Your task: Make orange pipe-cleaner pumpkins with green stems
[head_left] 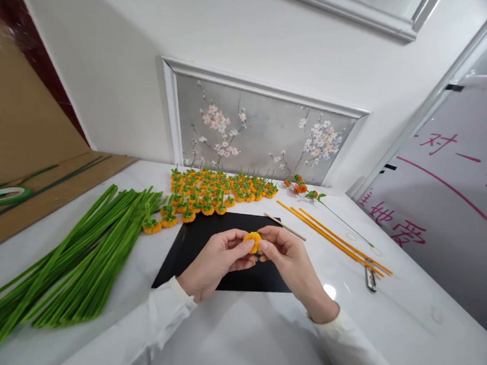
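Observation:
Between both hands, over the black mat (207, 258), is a small orange pipe-cleaner flower (253, 242), its fluffy face turned towards me. My left hand (227, 251) pinches its left side between thumb and fingers. On the other side my right hand (282, 250) grips the flower's right edge, thumb in front and fingers behind. The back of the flower is mostly hidden by the fingers. Beyond the mat stand several similar orange flowers (208, 208), face down with green stems pointing up.
A large bundle of green pipe cleaners (90, 255) lies at left. To the right are orange pipe cleaners (336, 235), a thin wooden stick (286, 226), nail clippers (370, 277) and a long-stemmed flower (300, 188). Green tape (6, 195) rests on cardboard (35, 200).

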The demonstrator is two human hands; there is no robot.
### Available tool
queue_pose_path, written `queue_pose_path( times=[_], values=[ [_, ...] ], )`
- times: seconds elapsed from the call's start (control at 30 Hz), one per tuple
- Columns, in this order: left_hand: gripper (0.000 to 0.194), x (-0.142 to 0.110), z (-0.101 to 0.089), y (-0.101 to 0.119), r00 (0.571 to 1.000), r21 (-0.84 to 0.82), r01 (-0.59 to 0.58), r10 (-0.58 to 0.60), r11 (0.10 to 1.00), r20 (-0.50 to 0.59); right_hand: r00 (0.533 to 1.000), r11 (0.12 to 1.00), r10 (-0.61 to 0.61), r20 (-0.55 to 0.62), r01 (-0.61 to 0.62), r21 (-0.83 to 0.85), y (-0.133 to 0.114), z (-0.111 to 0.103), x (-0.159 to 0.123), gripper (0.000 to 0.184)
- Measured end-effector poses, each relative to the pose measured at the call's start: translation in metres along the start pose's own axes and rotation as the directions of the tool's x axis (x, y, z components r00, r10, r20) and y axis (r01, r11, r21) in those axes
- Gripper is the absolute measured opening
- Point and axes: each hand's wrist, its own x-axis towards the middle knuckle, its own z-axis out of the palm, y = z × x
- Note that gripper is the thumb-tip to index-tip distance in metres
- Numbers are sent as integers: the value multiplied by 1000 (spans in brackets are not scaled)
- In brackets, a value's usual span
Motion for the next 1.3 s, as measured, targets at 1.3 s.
queue_pose_path(
  times=[1.3],
  values=[
    [26, 5, -5, -12, 913, 568, -369, 400, 735, 75, 981, 924, -158, -109, 108, -368, 2, 12, -5, 20]
  ],
)
